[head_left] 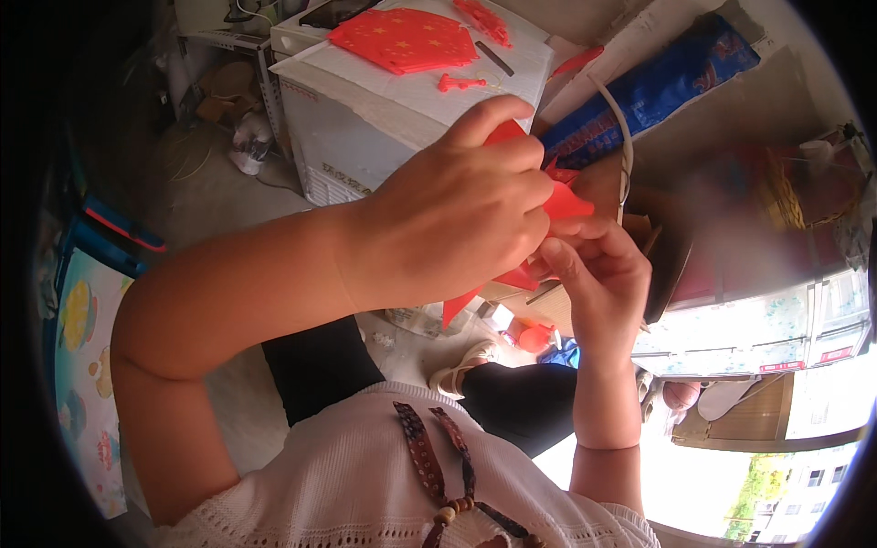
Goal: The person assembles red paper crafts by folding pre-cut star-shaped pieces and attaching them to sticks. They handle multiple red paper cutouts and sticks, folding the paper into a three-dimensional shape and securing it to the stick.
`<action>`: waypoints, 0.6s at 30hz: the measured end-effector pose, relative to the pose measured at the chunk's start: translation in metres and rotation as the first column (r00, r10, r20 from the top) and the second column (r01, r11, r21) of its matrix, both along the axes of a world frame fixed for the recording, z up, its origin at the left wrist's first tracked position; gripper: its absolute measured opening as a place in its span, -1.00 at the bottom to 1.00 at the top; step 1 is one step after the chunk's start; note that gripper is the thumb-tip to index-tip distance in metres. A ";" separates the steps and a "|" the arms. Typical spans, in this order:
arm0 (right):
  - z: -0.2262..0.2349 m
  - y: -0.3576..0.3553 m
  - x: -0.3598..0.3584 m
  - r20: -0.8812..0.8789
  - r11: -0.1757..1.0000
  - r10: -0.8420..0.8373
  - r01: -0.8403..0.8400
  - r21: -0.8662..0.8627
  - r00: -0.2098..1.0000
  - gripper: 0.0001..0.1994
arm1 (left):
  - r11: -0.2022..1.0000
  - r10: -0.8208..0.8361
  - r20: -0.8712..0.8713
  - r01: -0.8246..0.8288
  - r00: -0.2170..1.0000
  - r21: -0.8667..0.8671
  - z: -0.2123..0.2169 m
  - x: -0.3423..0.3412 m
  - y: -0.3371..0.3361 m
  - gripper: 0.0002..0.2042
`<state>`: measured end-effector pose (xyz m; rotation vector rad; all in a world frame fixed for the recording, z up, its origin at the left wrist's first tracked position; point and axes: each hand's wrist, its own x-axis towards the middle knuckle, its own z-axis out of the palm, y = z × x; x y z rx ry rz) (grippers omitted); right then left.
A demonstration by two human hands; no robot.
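In front of my chest, both hands work on a folded red sheet piece (568, 203) with pointed ends. My left hand (457, 205) is curled over it, the back of the hand toward me, so its grip is partly hidden. On the right, my right hand (603, 274) pinches the lower right side of the piece between thumb and fingers. Red corners stick out below and above the left hand. Whether the piece is paper, cloth or plastic I cannot tell.
Beyond my hands stands a white box-shaped appliance (365, 119). On it lie a stack of red sheets with yellow stars (406, 41), small red parts (459, 82) and a dark flat strip (494, 58). A blue bag (653, 91) leans at the far right, near cardboard (598, 187).
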<state>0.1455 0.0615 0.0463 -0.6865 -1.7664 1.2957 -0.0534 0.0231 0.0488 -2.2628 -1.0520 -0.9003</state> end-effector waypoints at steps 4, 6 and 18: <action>0.014 0.002 0.004 0.239 0.810 -0.210 0.031 0.586 0.948 -0.86 | 0.993 0.003 0.018 -0.001 1.000 -0.117 0.015 -0.001 0.002 -0.91; 0.016 0.004 0.005 0.221 0.700 -0.240 0.010 0.714 0.945 -0.80 | 0.988 0.003 0.017 0.000 1.000 -0.157 0.019 -0.002 0.003 -0.92; 0.018 0.021 0.006 0.092 0.100 -0.338 -0.062 0.993 0.937 -0.70 | 0.922 0.018 0.105 0.025 0.994 -0.386 0.030 0.004 0.003 -0.98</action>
